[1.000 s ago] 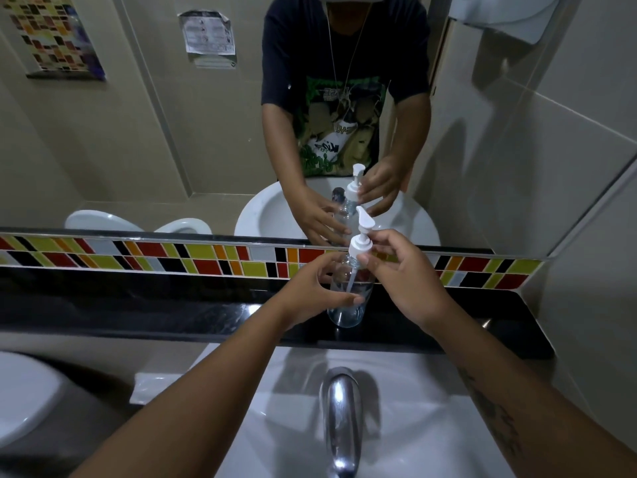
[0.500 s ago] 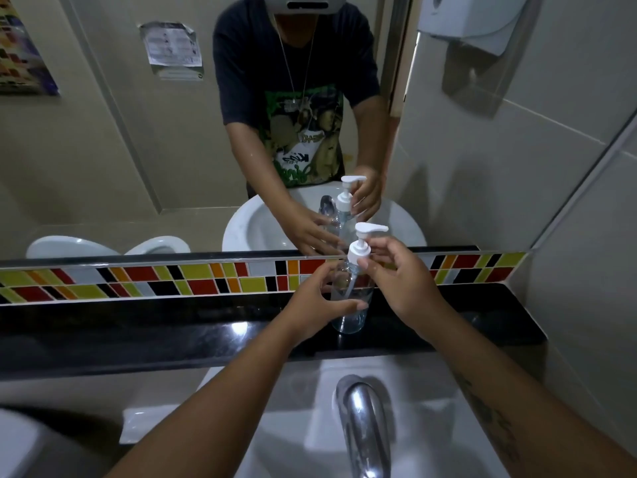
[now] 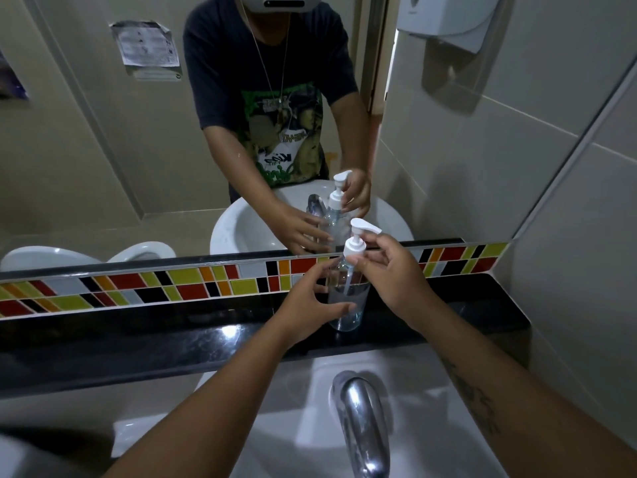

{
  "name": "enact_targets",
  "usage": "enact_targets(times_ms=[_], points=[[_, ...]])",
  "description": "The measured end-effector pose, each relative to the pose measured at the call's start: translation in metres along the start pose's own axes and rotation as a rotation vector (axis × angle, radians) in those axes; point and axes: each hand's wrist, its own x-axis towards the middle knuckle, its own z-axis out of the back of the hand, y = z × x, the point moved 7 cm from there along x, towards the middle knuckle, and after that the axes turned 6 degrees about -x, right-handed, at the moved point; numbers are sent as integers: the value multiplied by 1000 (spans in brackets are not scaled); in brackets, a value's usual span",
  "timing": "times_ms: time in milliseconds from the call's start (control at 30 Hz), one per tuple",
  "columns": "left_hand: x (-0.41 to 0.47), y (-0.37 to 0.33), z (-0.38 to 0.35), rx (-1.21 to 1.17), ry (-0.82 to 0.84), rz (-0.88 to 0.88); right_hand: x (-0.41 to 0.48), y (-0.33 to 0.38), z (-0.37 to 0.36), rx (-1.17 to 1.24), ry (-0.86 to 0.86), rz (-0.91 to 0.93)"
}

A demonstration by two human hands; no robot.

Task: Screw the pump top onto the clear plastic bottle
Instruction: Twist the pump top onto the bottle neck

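The clear plastic bottle (image 3: 346, 305) stands upright on the black ledge (image 3: 172, 343) behind the sink. A white pump top (image 3: 356, 241) sits on its neck, nozzle pointing right, its thin tube reaching down inside the bottle. My left hand (image 3: 310, 305) wraps the bottle's left side, thumb across the front near the bottom. My right hand (image 3: 389, 274) pinches the white collar of the pump top between thumb and fingers. The mirror above repeats bottle, pump and both hands.
A chrome tap (image 3: 362, 419) rises from the white sink (image 3: 282, 408) right below my hands. A strip of coloured tiles (image 3: 155, 288) runs behind the ledge. A wall dispenser (image 3: 448, 19) hangs at the upper right, and a tiled wall closes the right side.
The pump nozzle has swung around to point right under my right-hand fingers. My view has tilted upward, so the bottle sits lower in frame. Both hands stay on bottle and pump.
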Motion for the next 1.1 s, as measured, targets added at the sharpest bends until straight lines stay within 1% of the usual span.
enact_targets(times_ms=[233,367,467,667,933,1000,1100], points=[[2,2,-7,24,-48,-32,0,-5,5,-16,-33,18],[1,4,-7,4,-70,-28,-2,-5,6,-18,12,31],[0,4,-7,-13,-79,-25,-1,-7,8,-67,29,29],[0,5,-7,-24,-77,-20,0,-3,10,-163,-49,55],[2,8,-7,-30,-70,-9,-4,-4,12,-77,-52,25],[2,8,-7,-34,-66,-4,-2,-3,8,-48,-23,14],[2,10,-9,-67,-55,6,-1,-3,4,-68,25,8]])
